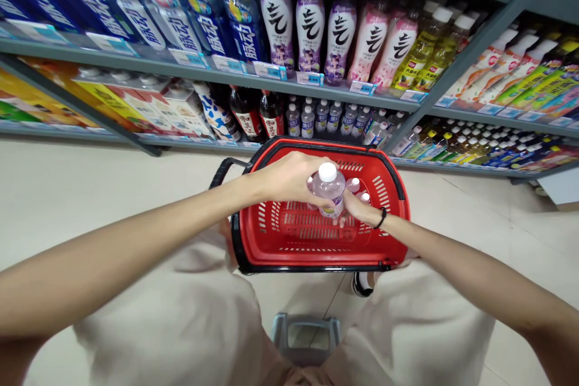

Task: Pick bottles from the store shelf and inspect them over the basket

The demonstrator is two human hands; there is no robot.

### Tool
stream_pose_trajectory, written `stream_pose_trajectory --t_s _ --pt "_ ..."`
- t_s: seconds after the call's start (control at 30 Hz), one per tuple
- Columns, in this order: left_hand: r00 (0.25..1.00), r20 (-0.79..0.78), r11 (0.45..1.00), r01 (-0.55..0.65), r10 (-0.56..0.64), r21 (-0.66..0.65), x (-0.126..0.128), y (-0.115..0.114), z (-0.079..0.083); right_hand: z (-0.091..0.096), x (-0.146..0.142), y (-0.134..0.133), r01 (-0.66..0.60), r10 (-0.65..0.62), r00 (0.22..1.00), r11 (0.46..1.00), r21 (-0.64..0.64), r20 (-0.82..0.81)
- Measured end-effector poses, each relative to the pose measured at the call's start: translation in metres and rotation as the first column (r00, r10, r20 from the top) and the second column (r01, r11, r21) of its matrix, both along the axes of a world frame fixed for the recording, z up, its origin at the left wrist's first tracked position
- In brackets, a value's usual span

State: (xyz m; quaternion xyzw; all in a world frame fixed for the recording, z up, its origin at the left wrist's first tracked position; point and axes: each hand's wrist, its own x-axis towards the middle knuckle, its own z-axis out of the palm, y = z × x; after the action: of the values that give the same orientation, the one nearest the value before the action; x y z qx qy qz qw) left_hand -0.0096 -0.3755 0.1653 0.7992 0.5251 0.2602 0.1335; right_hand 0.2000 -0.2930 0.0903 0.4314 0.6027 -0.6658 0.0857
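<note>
A clear drink bottle (329, 189) with a white cap and a purple-and-yellow label is upright above the red shopping basket (265, 248). My left hand (299, 176) is wrapped round its left side, thumb across the front. From the right, my right hand (355, 207) closes on the bottle's lower side, its fingers partly hidden behind and below it. Inside the basket, more white-capped bottles (353, 185) stand beside my right hand; another shows partly behind my left hand.
Shelves of drinks run along the front, with small white-capped bottles (307, 120) low down and purple-labelled bottles (310, 30) above. The shelf edge (217, 76) carries price tags. A grey stool or step (305, 338) is between my legs. The basket's black handle (220, 172) sticks out left.
</note>
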Motion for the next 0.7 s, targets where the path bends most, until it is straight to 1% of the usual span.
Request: stream_pose_trajectory --t_s 0.13,0.33,0.5,0.7 --pt "1.0 0.02 1.0 0.001 -0.001 -0.004 -0.0001 -0.0015 0.0014 0.0029 -0.0002 -0.0018 -0.017 0.017 1.0 1.0 -0.002 -0.007" --pt "0.999 0.044 1.0 0.007 -0.008 0.018 -0.002 -0.0027 -0.0009 0.0085 -0.0026 -0.0056 -0.002 0.002 1.0 1.0 -0.011 0.007" --pt "0.999 0.049 1.0 0.015 -0.015 0.015 -0.0028 -0.0027 -0.0014 0.0044 -0.0036 -0.0048 0.002 -0.001 0.999 1.0 -0.017 0.042" --pt "0.999 0.049 1.0 0.005 -0.006 0.023 -0.0029 -0.0027 -0.0016 -0.0001 -0.0028 -0.0033 0.002 -0.002 1.0 1.0 -0.026 0.026"
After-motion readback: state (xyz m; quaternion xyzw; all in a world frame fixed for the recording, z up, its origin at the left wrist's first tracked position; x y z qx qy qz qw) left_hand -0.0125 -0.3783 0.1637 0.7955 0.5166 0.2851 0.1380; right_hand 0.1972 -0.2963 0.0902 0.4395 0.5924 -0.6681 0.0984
